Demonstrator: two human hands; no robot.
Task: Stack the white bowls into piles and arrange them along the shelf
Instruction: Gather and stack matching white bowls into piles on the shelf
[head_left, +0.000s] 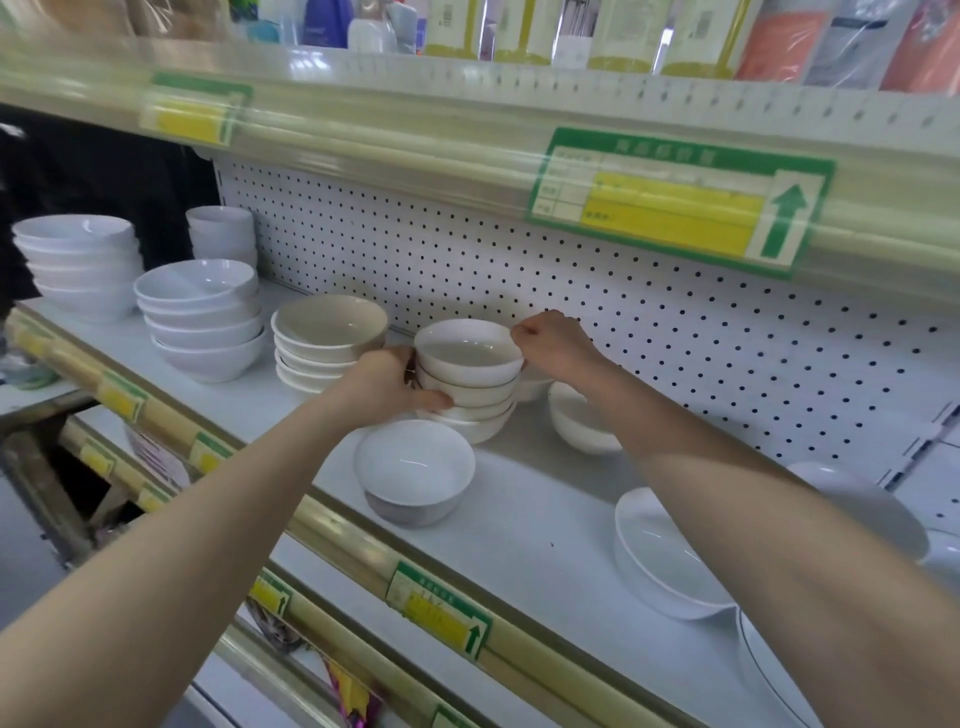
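Clasping bowl stack (470, 364): left grip (387, 384) round side, right grip (550, 338) seemingly pinching rim; lone bowl (415, 467) in front.

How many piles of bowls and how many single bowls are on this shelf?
Piles: 5, one held in the hands
Single bowls: 5, one half hidden behind the held pile
Total: 10; white things at the right edge are unclear.
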